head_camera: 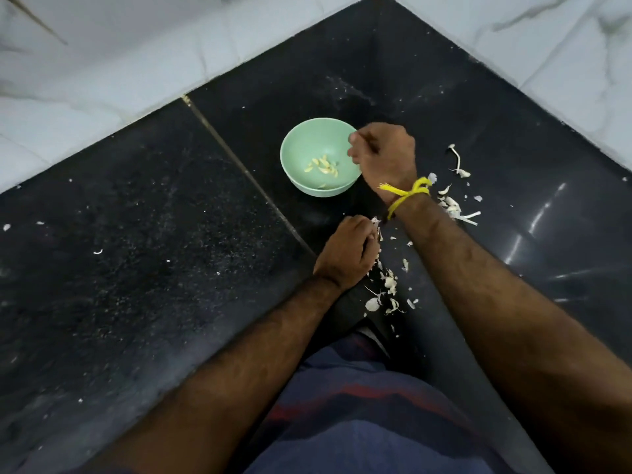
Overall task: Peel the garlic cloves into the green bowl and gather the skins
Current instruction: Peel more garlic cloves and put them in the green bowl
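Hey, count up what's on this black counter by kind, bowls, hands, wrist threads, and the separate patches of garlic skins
Green bowl: 1
Hands: 2, left hand and right hand
Yellow wrist thread: 1
Skin patches: 2, one near patch, one far patch
Total: 6

Dim, soft indoor light, streaky glare on the dark tabletop (543, 213) at right, slight blur, wide-angle bending at edges

counter (136, 268) black, speckled, glossy — corner | walls (102, 63) white marble tile — veined
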`<action>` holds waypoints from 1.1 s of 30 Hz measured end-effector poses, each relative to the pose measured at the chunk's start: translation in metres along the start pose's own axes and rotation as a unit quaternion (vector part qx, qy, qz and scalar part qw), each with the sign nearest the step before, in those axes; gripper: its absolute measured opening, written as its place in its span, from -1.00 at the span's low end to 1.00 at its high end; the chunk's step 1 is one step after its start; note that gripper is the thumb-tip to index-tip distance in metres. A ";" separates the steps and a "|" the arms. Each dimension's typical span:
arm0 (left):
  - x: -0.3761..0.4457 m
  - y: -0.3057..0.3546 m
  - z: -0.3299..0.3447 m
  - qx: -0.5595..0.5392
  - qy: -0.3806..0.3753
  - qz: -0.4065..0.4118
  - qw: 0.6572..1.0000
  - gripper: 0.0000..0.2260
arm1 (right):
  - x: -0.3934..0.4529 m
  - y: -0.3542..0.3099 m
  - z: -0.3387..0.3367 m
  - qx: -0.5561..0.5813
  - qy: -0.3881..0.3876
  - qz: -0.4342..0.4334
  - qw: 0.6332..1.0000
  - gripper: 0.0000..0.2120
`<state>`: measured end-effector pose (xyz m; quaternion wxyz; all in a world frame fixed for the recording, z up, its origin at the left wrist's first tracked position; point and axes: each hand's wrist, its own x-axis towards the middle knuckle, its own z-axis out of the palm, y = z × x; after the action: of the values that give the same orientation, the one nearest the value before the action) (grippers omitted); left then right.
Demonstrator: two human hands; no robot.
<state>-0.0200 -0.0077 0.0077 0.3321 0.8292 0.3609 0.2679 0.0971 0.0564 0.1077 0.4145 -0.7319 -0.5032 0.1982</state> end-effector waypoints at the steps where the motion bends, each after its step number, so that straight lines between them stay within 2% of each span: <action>1: 0.000 0.000 0.001 0.002 0.003 -0.005 1.000 -0.79 | -0.003 0.005 -0.002 0.018 0.001 0.015 1.000 -0.84; 5: -0.001 -0.003 0.007 0.022 0.029 0.000 0.999 -0.75 | -0.016 0.015 -0.012 0.071 0.018 0.056 0.996 -0.94; 7: 0.000 -0.004 0.007 0.030 0.035 0.000 0.999 -0.79 | -0.020 0.015 -0.017 0.081 0.040 0.062 0.994 -0.93; 9: -0.002 -0.004 0.007 0.014 0.031 0.000 0.999 -0.86 | -0.023 0.012 -0.023 0.077 0.067 0.057 0.993 -0.88; 12: -0.004 -0.005 0.004 -0.003 0.015 -0.001 1.000 -0.74 | -0.038 0.017 -0.033 0.047 0.099 0.050 0.993 -0.69; 14: -0.004 -0.005 0.003 0.006 0.011 0.008 1.000 -0.84 | -0.057 0.026 -0.039 0.018 0.095 0.055 0.994 -0.77; 17: -0.002 -0.004 0.003 0.011 0.019 0.010 1.000 -0.83 | -0.088 0.048 -0.045 -0.018 0.057 0.101 0.993 -0.96; 21: -0.002 0.003 0.002 0.026 0.028 0.018 0.999 -0.83 | -0.114 0.080 -0.066 -0.033 0.091 0.183 0.978 -0.87; 24: 0.004 0.012 0.004 0.054 0.041 0.017 0.998 -0.82 | -0.116 0.099 -0.084 -0.069 0.124 0.213 0.967 -0.83; 27: 0.016 0.021 0.007 0.103 0.014 0.016 0.994 -0.82 | -0.105 0.108 -0.099 -0.112 0.115 0.212 0.964 -0.83; 30: 0.021 0.021 0.012 0.154 -0.016 0.014 0.988 -0.79 | -0.086 0.112 -0.106 -0.176 0.070 0.176 0.966 -0.82; 33: 0.019 0.013 0.018 0.156 -0.016 0.015 0.987 -0.74 | -0.063 0.115 -0.106 -0.243 0.024 0.128 0.961 -0.83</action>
<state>0.0090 -0.0061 0.0098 0.2003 0.8806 0.3801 0.1997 0.2117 -0.0611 0.0679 0.2072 -0.8734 -0.4284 0.1037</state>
